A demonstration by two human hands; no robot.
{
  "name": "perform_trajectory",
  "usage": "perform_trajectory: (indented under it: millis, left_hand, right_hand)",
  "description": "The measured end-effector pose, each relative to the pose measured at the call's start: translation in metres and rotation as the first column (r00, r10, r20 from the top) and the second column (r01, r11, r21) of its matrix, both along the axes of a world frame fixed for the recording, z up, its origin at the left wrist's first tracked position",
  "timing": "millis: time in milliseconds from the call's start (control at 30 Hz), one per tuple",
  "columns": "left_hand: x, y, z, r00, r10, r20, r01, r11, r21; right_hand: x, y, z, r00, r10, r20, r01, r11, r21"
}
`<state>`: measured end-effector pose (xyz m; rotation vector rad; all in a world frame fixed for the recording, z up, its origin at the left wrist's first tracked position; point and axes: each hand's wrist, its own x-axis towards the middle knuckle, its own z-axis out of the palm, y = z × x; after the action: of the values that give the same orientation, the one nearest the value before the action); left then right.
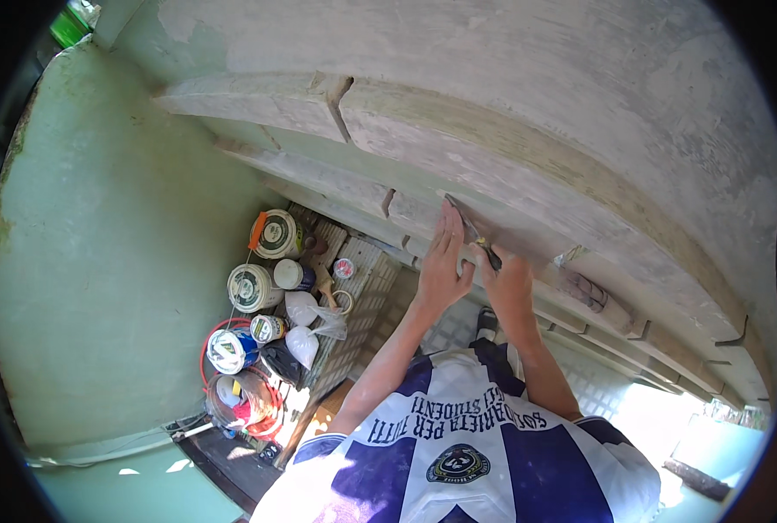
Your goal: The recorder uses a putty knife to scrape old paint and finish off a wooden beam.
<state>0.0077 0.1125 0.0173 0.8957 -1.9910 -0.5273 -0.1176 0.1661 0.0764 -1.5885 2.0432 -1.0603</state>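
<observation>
My right hand [511, 288] is closed around the dark handle of a narrow metal-bladed scraper [467, 219]. Its blade slants up and left against the pale, plastered ledge wall [423, 187]. My left hand [443, 261] has its fingers stretched out together, with the fingertips at the blade's tip, by the wall. Whether those fingertips press on the blade or on the wall, I cannot tell. The handle is partly hidden by my right hand.
Curved ledges [493, 139] with notches run across the wall. A mottled, dark cylindrical object [585, 290] sits on a ledge to the right. Lower left, several buckets [253, 288], plastic bags of white powder [302, 345] and a brush [325, 283] stand on a wooden platform [367, 288].
</observation>
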Motion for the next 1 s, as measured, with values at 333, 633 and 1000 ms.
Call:
perform_trajectory:
  millis: [333,633,1000]
  left_hand:
    - [0.003,0.009,-0.004,0.995,-0.102,-0.002,0.102,0.994,0.027]
    - [-0.011,0.019,-0.001,0.999,-0.046,0.015,0.045,0.998,0.044]
    - [0.001,0.009,-0.004,0.993,0.023,0.118,-0.024,1.0,0.01]
  right_hand:
    - [-0.003,0.018,-0.011,0.999,-0.027,-0.028,0.026,1.0,-0.01]
    - [-0.006,0.026,-0.005,0.985,-0.08,-0.153,0.096,0.99,0.102]
    - [0.004,0.011,-0.013,0.983,-0.059,-0.174,0.065,0.997,0.029]
